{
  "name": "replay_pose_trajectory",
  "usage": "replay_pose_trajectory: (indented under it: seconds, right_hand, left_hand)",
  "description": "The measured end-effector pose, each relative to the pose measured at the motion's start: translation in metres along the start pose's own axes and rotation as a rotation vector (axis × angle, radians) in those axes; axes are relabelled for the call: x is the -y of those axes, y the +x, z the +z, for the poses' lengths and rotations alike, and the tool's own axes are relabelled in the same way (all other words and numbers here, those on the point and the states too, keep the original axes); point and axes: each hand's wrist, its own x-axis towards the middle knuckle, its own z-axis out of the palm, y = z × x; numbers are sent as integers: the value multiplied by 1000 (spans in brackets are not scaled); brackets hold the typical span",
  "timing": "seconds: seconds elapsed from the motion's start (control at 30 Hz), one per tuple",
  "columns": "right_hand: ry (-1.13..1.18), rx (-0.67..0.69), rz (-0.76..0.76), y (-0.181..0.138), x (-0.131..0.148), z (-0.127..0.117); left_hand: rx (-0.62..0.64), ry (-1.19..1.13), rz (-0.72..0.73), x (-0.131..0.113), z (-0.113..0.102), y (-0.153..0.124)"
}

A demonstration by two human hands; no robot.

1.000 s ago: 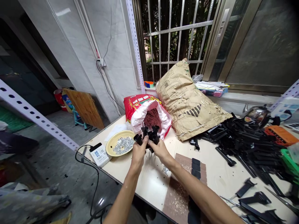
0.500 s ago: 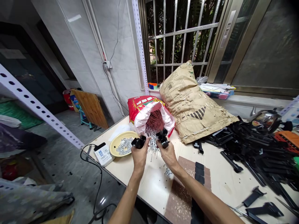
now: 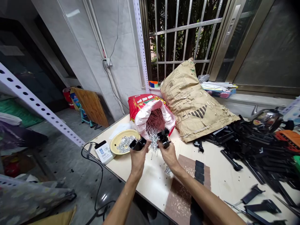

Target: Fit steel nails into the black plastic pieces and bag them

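Note:
My left hand (image 3: 138, 157) is closed around a black plastic part (image 3: 137, 144), held near the rim of a yellow plate (image 3: 114, 146) of small metal pieces (image 3: 126, 143). In my right hand (image 3: 169, 153) is another black plastic part (image 3: 164, 138). Between the two hands, long thin metal rods (image 3: 153, 137) spill from the mouth of a red and white sack (image 3: 140, 117), with reddish ends showing deeper inside. Beneath my right wrist lies a small heap of metal pieces (image 3: 168, 170). Fingers hide part of both black parts.
A large brown paper sack (image 3: 187, 100) leans by the barred window. Black plastic parts (image 3: 257, 150) are piled at the right, near a glass kettle (image 3: 266, 120). A brown board (image 3: 179, 193) with black pads lies at the front. A white box (image 3: 104, 152) with a cable sits at the left edge.
My left hand has turned slightly and shifted a little left and down with its black part. The right hand stays almost in place. The view has moved slightly.

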Motion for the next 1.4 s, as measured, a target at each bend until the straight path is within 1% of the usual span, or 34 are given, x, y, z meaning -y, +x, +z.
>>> replay_pose_trajectory:
  seconds: [0.1, 0.17, 0.2, 0.3, 0.37, 0.4, 0.43, 0.47, 0.53, 0.6, 0.67, 0.7, 0.73, 0.77, 0.8, 0.83, 0.87, 0.9, 0.93, 1.0, 1.07, 1.13, 1.23, 1.33, 1.4]
  right_hand:
    - [19, 15, 14, -1, 0, 10]
    - [-9, 11, 33, 1, 1, 15]
    - [-59, 10, 32, 3, 2, 15]
    - [-369, 48, 16, 13, 11, 5]
    - [-582, 100, 75, 19, 20, -6]
    - [-656, 125, 110, 22, 24, -11]
    - [-708, 147, 123, 25, 28, -16]
    - [-741, 168, 104, 28, 30, -21]
    - [-758, 226, 14, 34, 31, -34]
    - [-692, 350, -95, 40, 27, -52]
    - [-566, 527, -215, 45, 18, -79]
    - [-507, 586, -283, 47, 12, -95]
    - [-476, 603, -337, 49, 6, -112]
    - [-492, 551, -349, 50, -2, -129]
    - [-556, 466, -328, 50, -11, -146]
    - [-657, 382, -299, 49, -20, -162]
    - [-770, 341, -278, 47, -30, -177]
    - [-854, 333, -271, 45, -39, -192]
    - [-948, 353, -282, 42, -49, -206]
    - [-1141, 409, -317, 35, -64, -233]
    - [-1289, 415, -319, 29, -75, -261]
    - [-1329, 392, -288, 23, -80, -287]
    - [-1329, 401, -266, 16, -82, -312]
    - [-1265, 389, -248, 12, -82, -319]
    - [-1144, 346, -246, 13, -82, -318]
  left_hand:
    - [177, -249, -225, 2, 14, -5]
    - [246, -389, -371, 5, 23, -7]
    - [281, -419, -422, 7, 26, -8]
    - [423, -410, -499, 11, 32, -7]
    - [523, -395, -482, 10, 36, -6]
    - [550, -379, -468, 9, 38, -6]
    - [558, -364, -454, 7, 42, -6]
    - [540, -348, -442, 5, 47, -7]
    - [464, -323, -422, 1, 58, -8]
    - [403, -292, -399, 1, 70, -8]
    - [390, -220, -406, 4, 81, -4]
    - [385, -167, -401, 7, 86, -1]
    - [369, -100, -369, 10, 91, 2]
    - [353, -16, -303, 14, 97, 5]
    - [353, 84, -203, 17, 102, 8]
    - [380, 196, -77, 20, 108, 9]
    - [440, 320, 54, 23, 114, 9]
    - [539, 448, 174, 26, 121, 8]
    - [662, 567, 278, 30, 128, 5]
    - [890, 749, 456, 40, 144, -4]
    - [1035, 847, 588, 53, 162, -15]
    - [1135, 921, 662, 69, 179, -23]
    - [1199, 971, 709, 89, 201, -32]
    - [1208, 980, 768, 97, 213, -37]
    - [1205, 976, 804, 97, 214, -39]
